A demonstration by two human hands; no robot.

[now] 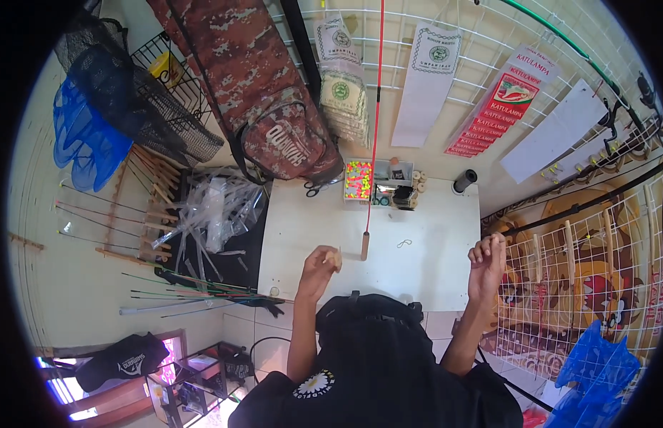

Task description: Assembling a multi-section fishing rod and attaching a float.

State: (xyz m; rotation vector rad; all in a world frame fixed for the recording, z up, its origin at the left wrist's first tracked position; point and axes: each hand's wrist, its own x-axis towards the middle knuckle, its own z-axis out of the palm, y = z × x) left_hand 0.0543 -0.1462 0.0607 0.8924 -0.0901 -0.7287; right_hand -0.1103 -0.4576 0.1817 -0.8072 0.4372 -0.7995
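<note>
Flat packages hang on a white wire grid fixed to the cream wall above a white rectangular table. At the upper middle hangs a stack of clear plastic packets with round green emblems. Just to the right of it hangs a long white paper sleeve with a green round emblem at its top. Further right, tilted, is a fanned stack of red and white printed packets, and beside that a plain white card. To the left of all these, a long camouflage-patterned fabric rod bag in brown and red leans against the wall.

A thin red fishing rod with a pale wooden handle stands upright over the table, its butt end low above the tabletop, between the two hands. Behind it on the table's far edge sits a clear compartment box of bright yellow, green and pink beads.

The left hand is raised over the table's near edge, fingers curled closed around a small pale wooden block, just left of the rod's handle. The right hand is held up at the table's right edge, fingers bent in and pinched together; what it grips, if anything, is too small to tell.
</note>
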